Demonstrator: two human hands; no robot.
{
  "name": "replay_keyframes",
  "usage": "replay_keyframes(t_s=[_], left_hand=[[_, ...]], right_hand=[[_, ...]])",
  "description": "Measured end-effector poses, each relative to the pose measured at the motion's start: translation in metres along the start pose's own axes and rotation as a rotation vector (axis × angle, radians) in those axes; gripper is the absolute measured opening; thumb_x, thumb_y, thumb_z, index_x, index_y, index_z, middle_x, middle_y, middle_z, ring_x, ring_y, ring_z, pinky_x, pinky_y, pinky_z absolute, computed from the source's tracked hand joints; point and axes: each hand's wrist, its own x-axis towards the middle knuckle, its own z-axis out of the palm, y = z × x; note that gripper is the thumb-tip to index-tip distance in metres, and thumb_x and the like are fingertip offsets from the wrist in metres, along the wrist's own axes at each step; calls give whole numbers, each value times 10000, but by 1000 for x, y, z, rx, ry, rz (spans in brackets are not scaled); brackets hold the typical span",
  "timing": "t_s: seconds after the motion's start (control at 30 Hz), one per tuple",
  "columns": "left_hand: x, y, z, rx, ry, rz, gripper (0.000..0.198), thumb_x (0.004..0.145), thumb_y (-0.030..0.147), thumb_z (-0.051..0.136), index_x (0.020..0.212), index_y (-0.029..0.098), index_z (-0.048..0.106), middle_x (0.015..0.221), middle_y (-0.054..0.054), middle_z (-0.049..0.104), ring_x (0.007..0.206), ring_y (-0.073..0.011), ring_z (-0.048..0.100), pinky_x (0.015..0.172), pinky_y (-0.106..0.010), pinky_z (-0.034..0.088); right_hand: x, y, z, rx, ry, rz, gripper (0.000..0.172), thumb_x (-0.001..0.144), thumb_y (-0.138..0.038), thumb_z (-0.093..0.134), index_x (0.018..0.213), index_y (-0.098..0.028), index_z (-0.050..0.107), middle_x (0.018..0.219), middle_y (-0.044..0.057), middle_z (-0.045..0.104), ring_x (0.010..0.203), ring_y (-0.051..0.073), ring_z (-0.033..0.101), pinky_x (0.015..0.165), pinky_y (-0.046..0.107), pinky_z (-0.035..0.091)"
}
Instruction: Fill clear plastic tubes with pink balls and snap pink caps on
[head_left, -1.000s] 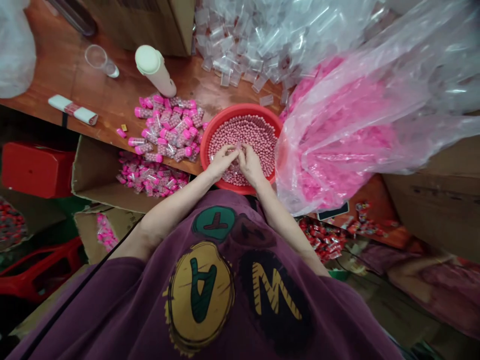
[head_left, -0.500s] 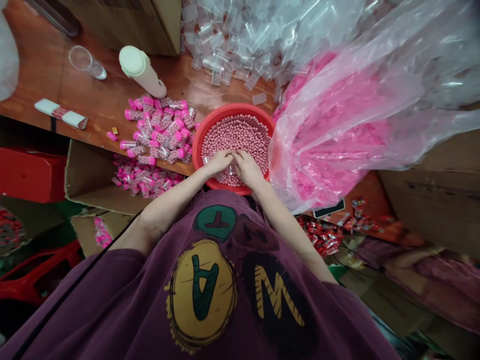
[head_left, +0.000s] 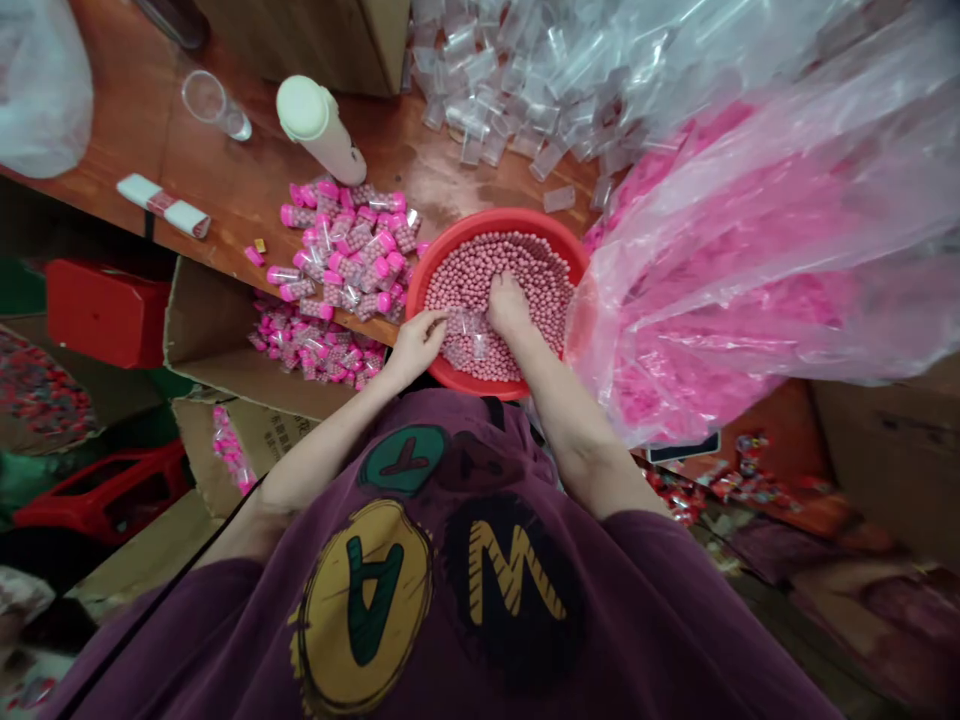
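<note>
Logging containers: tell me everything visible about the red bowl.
The bowl is round, red, plastic-looking, upright at the near edge of the table, nearly full of small pink balls. A few clear tubes lie on the balls at its near side. The right hand presses into the balls; the left hand is at the near-left rim. A bag of pink pieces meets its right side.

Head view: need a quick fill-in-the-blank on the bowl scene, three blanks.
The right hand is pushed into pink balls in a ____ bowl.
The capped tubes are piled on the table to the bowl's ____.
The tubes' caps are ____.
Missing: red; left; pink.
</note>
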Motion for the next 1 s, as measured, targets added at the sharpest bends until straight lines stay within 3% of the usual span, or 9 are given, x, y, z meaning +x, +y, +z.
replay_keyframes(t_s=[0.07, 0.17, 0.33, 0.43, 0.5, 0.63, 0.73, 0.87, 1.0], left_hand=[[1, 0, 2, -36, 19, -26, 211, 949, 129, 658, 1064, 177, 828, 1112, -81, 841, 991, -195, 745, 998, -297, 567], [11, 7, 8, -60, 20, -60, 201, 951, 134, 659, 1074, 173, 814, 1068, -73, 829, 935, -188, 721, 983, -304, 572], [31, 39, 33, -205, -9, -9, 277, 918, 130, 725, 1187, 174, 776, 1300, -105, 805, 1135, -201, 733, 1098, -320, 557], [34, 58, 41, -317, -25, 0, 211, 952, 158, 692, 1145, 180, 775, 1285, -93, 805, 1200, -208, 736, 1116, -321, 558], [33, 66, 36, -337, -47, 23, 158, 961, 171, 686, 1091, 175, 777, 1203, -75, 814, 1181, -197, 734, 1102, -306, 560], [25, 76, 11, -380, -257, 29, 235, 909, 215, 773, 1135, 156, 791, 1115, -70, 808, 976, -165, 725, 900, -282, 600], [20, 81, 0, -439, -404, 16, 347, 862, 223, 806, 1203, 161, 803, 1141, -75, 807, 894, -141, 718, 786, -255, 571], [16, 84, 4, -490, -481, -26, 433, 833, 152, 697, 1246, 191, 819, 1004, -42, 807, 810, -126, 688, 716, -243, 515], [15, 83, 11, -551, -493, -106, 326, 906, 210, 643, 1167, 168, 833, 892, -45, 781, 732, -134, 678, 645, -256, 485]], right_hand=[[2, 0, 13, 135, 27, -24, 472, 938, -31, 518, 1385, 10, 663, 1460, 317, 653, 1367, 380, 646, 1240, 591, 529], [-7, 2, 21, 380, 169, -39, 415, 1005, -189, 615, 1403, -79, 652, 1438, 240, 695, 1389, 323, 645, 1282, 533, 507], [-36, -16, 12, 622, 320, -127, 424, 1026, -304, 643, 1430, -178, 627, 1456, 177, 714, 1382, 285, 682, 1234, 490, 558], [-50, -30, -5, 699, 375, -151, 430, 1002, -302, 632, 1418, -196, 630, 1448, 166, 722, 1368, 286, 692, 1214, 509, 580], [-59, -31, -21, 748, 355, -180, 439, 992, -310, 626, 1412, -184, 644, 1433, 169, 738, 1340, 292, 706, 1211, 525, 586], [-77, -23, -55, 841, 231, -221, 467, 1037, -314, 541, 1474, -181, 638, 1439, 158, 754, 1270, 273, 741, 1163, 531, 628], [-89, -23, -80, 799, 243, -319, 460, 1042, -274, 538, 1482, -259, 670, 1452, 98, 755, 1318, 253, 718, 1195, 523, 608], [-100, -31, -106, 674, 276, -535, 357, 1011, -243, 598, 1313, -296, 781, 1328, 68, 785, 1257, 256, 717, 1176, 518, 592], [-108, -35, -117, 654, 202, -462, 212, 999, -312, 689, 1184, -263, 779, 1165, 56, 802, 1000, 225, 710, 979, 442, 632]])
